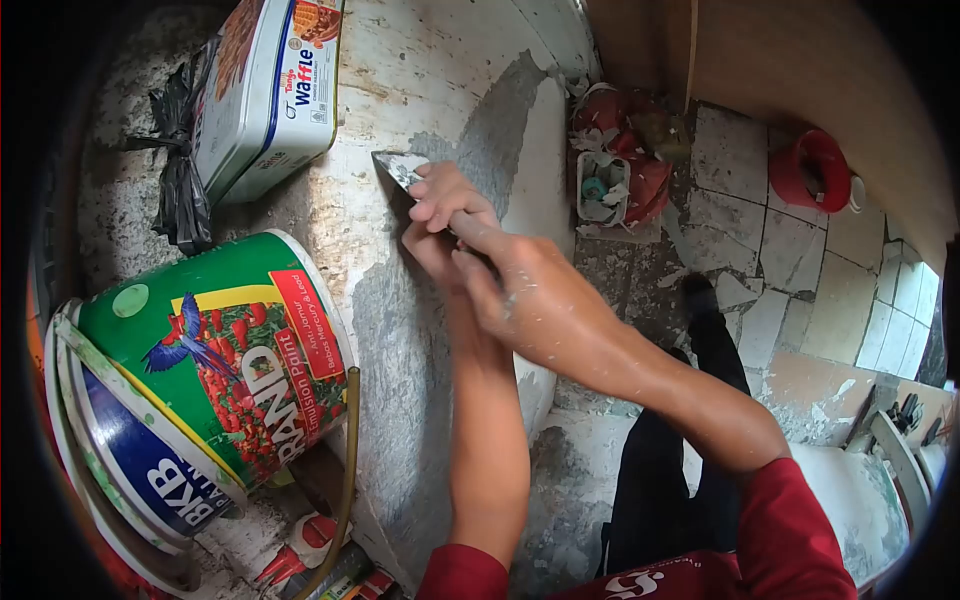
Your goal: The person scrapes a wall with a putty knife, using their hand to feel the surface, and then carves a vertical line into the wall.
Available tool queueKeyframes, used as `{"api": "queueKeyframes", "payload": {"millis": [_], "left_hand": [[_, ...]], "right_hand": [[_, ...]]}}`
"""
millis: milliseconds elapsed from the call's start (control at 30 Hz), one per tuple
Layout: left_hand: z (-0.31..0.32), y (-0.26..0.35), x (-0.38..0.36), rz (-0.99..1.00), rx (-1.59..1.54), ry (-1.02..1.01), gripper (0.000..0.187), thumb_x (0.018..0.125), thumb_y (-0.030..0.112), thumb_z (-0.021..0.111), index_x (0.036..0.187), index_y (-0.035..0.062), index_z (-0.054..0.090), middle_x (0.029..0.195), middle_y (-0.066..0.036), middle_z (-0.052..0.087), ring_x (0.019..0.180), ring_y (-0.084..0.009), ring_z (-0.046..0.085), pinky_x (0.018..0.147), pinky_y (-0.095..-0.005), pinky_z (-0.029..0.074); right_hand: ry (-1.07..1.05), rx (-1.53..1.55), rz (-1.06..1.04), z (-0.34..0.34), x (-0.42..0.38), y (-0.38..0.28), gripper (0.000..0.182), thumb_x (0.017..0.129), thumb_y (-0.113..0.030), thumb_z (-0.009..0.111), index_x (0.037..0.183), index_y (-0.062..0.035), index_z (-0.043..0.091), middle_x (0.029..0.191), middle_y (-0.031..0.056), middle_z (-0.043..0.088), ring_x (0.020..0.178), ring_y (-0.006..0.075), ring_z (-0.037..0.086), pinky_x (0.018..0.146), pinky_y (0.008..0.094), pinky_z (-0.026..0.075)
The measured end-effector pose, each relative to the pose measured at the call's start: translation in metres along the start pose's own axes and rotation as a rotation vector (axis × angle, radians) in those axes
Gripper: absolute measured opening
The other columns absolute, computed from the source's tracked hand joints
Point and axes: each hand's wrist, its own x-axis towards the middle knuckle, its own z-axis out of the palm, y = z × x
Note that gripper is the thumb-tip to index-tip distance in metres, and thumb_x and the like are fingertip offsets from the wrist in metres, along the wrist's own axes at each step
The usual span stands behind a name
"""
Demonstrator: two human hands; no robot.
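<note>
A scraper with a pointed metal blade (398, 167) lies against a worn whitish surface (385, 105) with rough grey bare patches. My right hand (520, 275) is closed around its handle, which is mostly hidden by the fingers. Further up the tool, near the blade, my left hand (445, 205) has its fingers curled over it. Both hands touch the scraper and overlap each other. White flecks dot the right hand and forearm. Left of the hands stands a green paint bucket (190, 290).
A waffle tin (255, 120) stands at the upper left beside a black plastic bag (182, 150). Below is a blue-labelled bucket (140, 440). A red bucket (808, 175) sits on the tiled floor, and a debris-filled container (603, 190) stands nearby. A chair (850, 490) is at the right.
</note>
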Motion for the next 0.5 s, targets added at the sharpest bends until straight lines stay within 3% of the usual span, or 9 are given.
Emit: {"api": "queueKeyframes", "payload": {"millis": [167,200,300,333,400,467,500], "left_hand": [[-0.023,0.019,-0.031,0.035,0.091,-0.047,0.03,0.077,-0.013,0.053,0.098,0.0075,0.05,0.072,0.002,0.052,0.066,-0.0094,0.053,0.062,-0.0257,0.044],[-0.024,0.025,-0.028,-0.062,0.106,-0.075,0.027,0.079,-0.011,0.052,0.099,0.0074,0.05,0.072,0.002,0.05,0.071,-0.0085,0.053,0.069,-0.0242,0.044],[-0.01,0.025,0.024,-0.203,0.012,-0.106,0.02,0.082,-0.007,0.052,0.095,0.0076,0.048,0.07,0.003,0.047,0.07,-0.0083,0.049,0.071,-0.023,0.042],[0.005,0.002,0.037,-0.128,-0.012,0.041,0.012,0.087,-0.003,0.05,0.088,0.0083,0.046,0.068,0.003,0.043,0.066,-0.0093,0.044,0.069,-0.0231,0.04],[-0.011,0.006,0.031,0.097,0.297,-0.016,0.013,0.081,-0.005,0.05,0.083,0.0068,0.044,0.072,0.001,0.044,0.065,-0.0094,0.045,0.064,-0.0213,0.041],[-0.03,0.008,0.009,0.013,0.104,-0.136,0.016,0.075,-0.009,0.044,0.08,0.0064,0.044,0.074,0.0,0.045,0.066,-0.0088,0.046,0.062,-0.0201,0.041],[-0.036,0.014,-0.006,0.028,0.069,-0.071,0.017,0.074,-0.009,0.043,0.08,0.0064,0.044,0.074,0.0,0.044,0.066,-0.0088,0.045,0.062,-0.0198,0.041]], "right_hand": [[-0.063,0.018,0.095,0.002,-0.024,0.002,0.022,0.091,-0.011,0.048,0.108,0.0024,0.051,0.076,0.0296,0.056,0.077,0.0475,0.056,0.065,0.0455,0.046],[-0.043,0.049,0.09,0.007,-0.022,0.007,0.022,0.09,-0.012,0.047,0.107,0.0025,0.052,0.079,0.0305,0.057,0.077,0.0478,0.057,0.065,0.0452,0.046],[0.087,0.01,-0.001,0.001,0.019,0.006,0.022,0.09,-0.012,0.047,0.106,0.0024,0.052,0.08,0.0308,0.057,0.077,0.0478,0.057,0.065,0.0451,0.046],[0.128,0.004,-0.035,-0.01,0.029,0.002,0.022,0.091,-0.014,0.047,0.104,0.0028,0.053,0.08,0.0306,0.057,0.076,0.0473,0.058,0.065,0.0453,0.046],[0.111,0.011,0.01,-0.016,0.023,0.006,0.022,0.091,-0.014,0.047,0.104,0.0026,0.053,0.08,0.0307,0.057,0.076,0.0469,0.058,0.066,0.0453,0.046],[-0.011,0.015,0.121,-0.02,0.005,0.009,0.024,0.091,-0.015,0.047,0.107,0.0019,0.055,0.081,0.0307,0.058,0.077,0.0467,0.058,0.067,0.0453,0.046],[-0.03,0.025,0.122,-0.017,-0.006,0.015,0.025,0.091,-0.016,0.047,0.107,0.0017,0.055,0.08,0.0307,0.058,0.077,0.0467,0.058,0.067,0.0453,0.046]]}}
